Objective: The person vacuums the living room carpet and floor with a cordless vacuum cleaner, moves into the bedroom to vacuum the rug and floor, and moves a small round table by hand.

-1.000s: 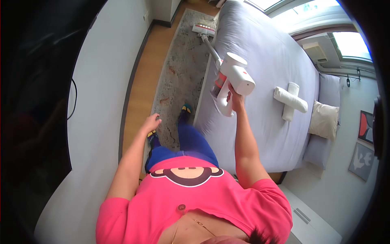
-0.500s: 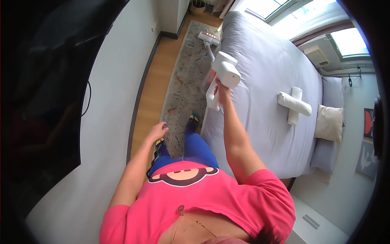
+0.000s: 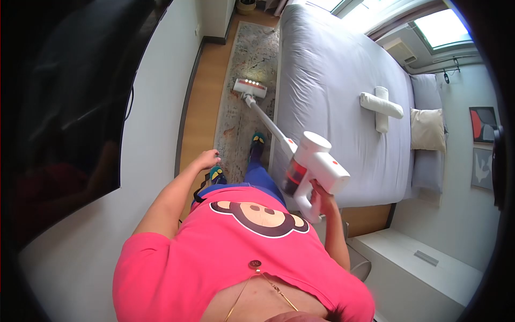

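My right hand (image 3: 321,198) is wrapped round the handle of a white cordless stick vacuum cleaner (image 3: 327,173), close to my right side. Its grey tube slants away to the lit floor head (image 3: 250,87), which rests on the patterned rug (image 3: 249,45). A red and dark dust cup shows under the white body. My left hand (image 3: 208,159) hangs over the rug's left edge, holding nothing, with its fingers loosely curved and apart.
A bed (image 3: 338,80) with rolled white towels (image 3: 382,107) flanks the rug on the right. Along the left runs a wall with a large dark screen (image 3: 70,107). A basket pot (image 3: 245,6) stands at the far end, and a white cabinet (image 3: 418,263) at the lower right.
My right hand has drawn the vacuum cleaner back toward my body, and the floor head has slid nearer along the rug. My left hand stays over the rug's left edge.
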Demonstrator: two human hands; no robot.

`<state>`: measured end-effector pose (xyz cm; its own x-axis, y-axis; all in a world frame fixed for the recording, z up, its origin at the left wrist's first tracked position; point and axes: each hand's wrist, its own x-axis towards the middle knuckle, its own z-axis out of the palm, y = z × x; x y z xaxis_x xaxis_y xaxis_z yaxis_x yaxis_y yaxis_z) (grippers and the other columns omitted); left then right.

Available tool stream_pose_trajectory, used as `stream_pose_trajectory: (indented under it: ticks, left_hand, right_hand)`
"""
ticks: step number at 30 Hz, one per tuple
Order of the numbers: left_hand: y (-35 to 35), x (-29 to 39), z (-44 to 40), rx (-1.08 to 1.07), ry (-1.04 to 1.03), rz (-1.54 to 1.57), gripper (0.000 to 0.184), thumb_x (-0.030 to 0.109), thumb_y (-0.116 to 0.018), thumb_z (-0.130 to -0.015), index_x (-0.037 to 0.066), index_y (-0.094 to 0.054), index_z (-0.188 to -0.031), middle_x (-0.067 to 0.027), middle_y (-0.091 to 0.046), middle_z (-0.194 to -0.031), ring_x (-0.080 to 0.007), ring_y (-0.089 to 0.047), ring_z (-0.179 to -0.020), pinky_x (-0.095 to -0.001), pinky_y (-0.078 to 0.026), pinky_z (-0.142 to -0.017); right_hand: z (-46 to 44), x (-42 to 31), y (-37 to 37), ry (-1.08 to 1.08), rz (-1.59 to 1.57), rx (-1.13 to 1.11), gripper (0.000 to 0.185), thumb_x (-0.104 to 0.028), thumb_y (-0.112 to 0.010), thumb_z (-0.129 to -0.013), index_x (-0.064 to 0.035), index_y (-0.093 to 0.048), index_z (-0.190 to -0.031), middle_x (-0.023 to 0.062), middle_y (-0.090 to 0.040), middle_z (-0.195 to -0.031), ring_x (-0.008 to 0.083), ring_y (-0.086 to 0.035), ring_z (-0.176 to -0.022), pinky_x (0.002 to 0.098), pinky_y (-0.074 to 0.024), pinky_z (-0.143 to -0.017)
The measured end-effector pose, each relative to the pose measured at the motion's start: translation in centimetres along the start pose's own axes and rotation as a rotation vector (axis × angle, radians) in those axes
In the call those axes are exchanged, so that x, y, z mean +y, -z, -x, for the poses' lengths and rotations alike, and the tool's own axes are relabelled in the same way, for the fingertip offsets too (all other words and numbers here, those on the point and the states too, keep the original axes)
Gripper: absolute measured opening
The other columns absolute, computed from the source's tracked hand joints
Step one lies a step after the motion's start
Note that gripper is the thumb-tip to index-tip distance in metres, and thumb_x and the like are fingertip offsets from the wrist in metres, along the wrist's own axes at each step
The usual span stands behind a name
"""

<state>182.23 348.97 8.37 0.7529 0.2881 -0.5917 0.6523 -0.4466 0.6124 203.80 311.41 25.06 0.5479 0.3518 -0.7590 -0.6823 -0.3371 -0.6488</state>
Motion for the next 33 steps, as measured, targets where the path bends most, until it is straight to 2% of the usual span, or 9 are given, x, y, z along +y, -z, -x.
stream_pose_trajectory:
  ticks: [4,7,10,14,17,20,24,27,33]
  left_hand:
    - [-0.4,-1.3,1.7,0.029,0.0,-0.024,0.041,0.026,-0.058,-0.081,0.001,-0.053,-0.114,-0.019,-0.063,-0.098,-0.0308,-0.06,-0.092,-0.0371,-0.047,-0.081]
    - [1.0,-2.2,1.6,0.05,0.022,0.024,0.041,0.026,-0.058,-0.082,0.001,-0.053,-0.114,-0.0186,-0.062,-0.1,-0.0297,-0.06,-0.093,-0.0363,-0.046,-0.081]
    - [1.2,-1.4,1.4,0.045,0.061,0.065,0.041,0.026,-0.057,-0.083,0.001,-0.052,-0.115,-0.0183,-0.061,-0.103,-0.029,-0.059,-0.095,-0.0358,-0.046,-0.082]
    - [2.8,0.0,-1.1,0.043,0.102,0.083,0.041,0.026,-0.058,-0.083,0.002,-0.052,-0.116,-0.0182,-0.06,-0.105,-0.0288,-0.059,-0.096,-0.0357,-0.046,-0.083]
    - [3.9,0.5,-3.5,0.061,0.138,0.1,0.042,0.026,-0.058,-0.083,0.002,-0.051,-0.116,-0.0179,-0.06,-0.104,-0.0285,-0.059,-0.096,-0.0356,-0.046,-0.083]
    - [5.1,0.9,-5.4,0.085,0.174,0.124,0.042,0.026,-0.058,-0.083,0.002,-0.051,-0.117,-0.0176,-0.061,-0.104,-0.0281,-0.059,-0.095,-0.0352,-0.046,-0.083]
    - [7.0,1.8,-8.7,0.092,0.223,0.164,0.042,0.026,-0.058,-0.083,0.002,-0.051,-0.117,-0.0173,-0.061,-0.104,-0.0279,-0.059,-0.096,-0.0347,-0.046,-0.082]
    - [9.0,3.7,-10.9,0.112,0.26,0.19,0.042,0.026,-0.058,-0.083,0.002,-0.051,-0.117,-0.0182,-0.06,-0.106,-0.0291,-0.058,-0.099,-0.0353,-0.046,-0.083]
    - [11.4,6.1,-14.2,0.201,0.285,0.253,0.041,0.025,-0.057,-0.083,0.003,-0.051,-0.117,-0.0188,-0.059,-0.109,-0.031,-0.057,-0.1,-0.0366,-0.045,-0.086]
  right_hand:
    - [7.3,-1.4,2.2,0.016,0.166,0.007,0.018,-0.019,-0.067,-0.078,-0.0075,-0.055,-0.083,0.0002,-0.044,-0.053,0.0125,-0.042,-0.04,0.0271,-0.0341,-0.038]
    - [7.3,-0.8,1.8,0.16,0.301,0.107,0.016,-0.021,-0.066,-0.079,-0.008,-0.056,-0.081,0.0005,-0.045,-0.052,0.0124,-0.042,-0.039,0.0265,-0.0325,-0.037]
    - [5.3,0.9,-0.2,0.162,0.197,0.195,0.018,-0.021,-0.067,-0.078,-0.0066,-0.056,-0.076,0.0012,-0.045,-0.05,0.0124,-0.042,-0.038,0.0271,-0.0328,-0.035]
    - [-1.9,-0.4,-4.4,0.257,0.245,0.185,0.02,-0.022,-0.066,-0.079,-0.006,-0.055,-0.075,0.0013,-0.043,-0.047,0.0127,-0.041,-0.036,0.0277,-0.0322,-0.034]
    - [-7.6,-5.7,-7.1,0.294,0.261,0.087,0.021,-0.023,-0.066,-0.079,-0.0059,-0.055,-0.076,0.0013,-0.043,-0.048,0.0128,-0.041,-0.036,0.028,-0.0323,-0.034]
    - [-12.5,-11.4,-9.4,0.299,0.284,0.123,0.021,-0.024,-0.066,-0.08,-0.0062,-0.054,-0.078,0.0012,-0.044,-0.05,0.0128,-0.042,-0.037,0.0287,-0.0331,-0.035]
    - [-18.4,-19.0,-13.7,0.242,0.115,0.089,0.023,-0.026,-0.065,-0.08,-0.007,-0.053,-0.083,0.0016,-0.044,-0.054,0.0132,-0.042,-0.04,0.0297,-0.0348,-0.036]
    - [-22.9,-23.1,-16.3,0.265,0.103,0.11,0.022,-0.024,-0.063,-0.081,-0.0041,-0.054,-0.077,0.0026,-0.046,-0.054,0.0136,-0.045,-0.04,0.0302,-0.0356,-0.035]
    - [-35.6,-28.4,-19.5,0.342,0.191,0.006,0.027,-0.03,-0.066,-0.079,-0.0066,-0.053,-0.078,0.0024,-0.046,-0.055,0.0135,-0.045,-0.041,0.0305,-0.0365,-0.036]
